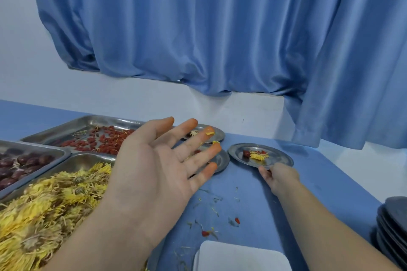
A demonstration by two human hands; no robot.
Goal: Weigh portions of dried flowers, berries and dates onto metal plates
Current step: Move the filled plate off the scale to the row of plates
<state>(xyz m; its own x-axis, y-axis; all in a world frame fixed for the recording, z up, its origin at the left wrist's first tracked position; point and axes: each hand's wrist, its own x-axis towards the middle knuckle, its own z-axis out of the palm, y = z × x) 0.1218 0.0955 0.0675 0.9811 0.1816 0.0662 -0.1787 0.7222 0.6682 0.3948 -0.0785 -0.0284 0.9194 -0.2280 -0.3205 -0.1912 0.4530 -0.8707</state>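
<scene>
Now our right hand [278, 177] pinches the near rim of a filled plate [279, 157], toward the far edge of the desk [319, 182], beside two other plates [222, 160]. Our left hand [154, 160] hovers open, fingers spread. Next we probably need an empty plate from the stack [394, 224] at the right edge.

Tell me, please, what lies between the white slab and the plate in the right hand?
Head view: only spillage on the blue table, scattered petal scraps and two red berries. The right hand holds the plate by its rim.
</scene>
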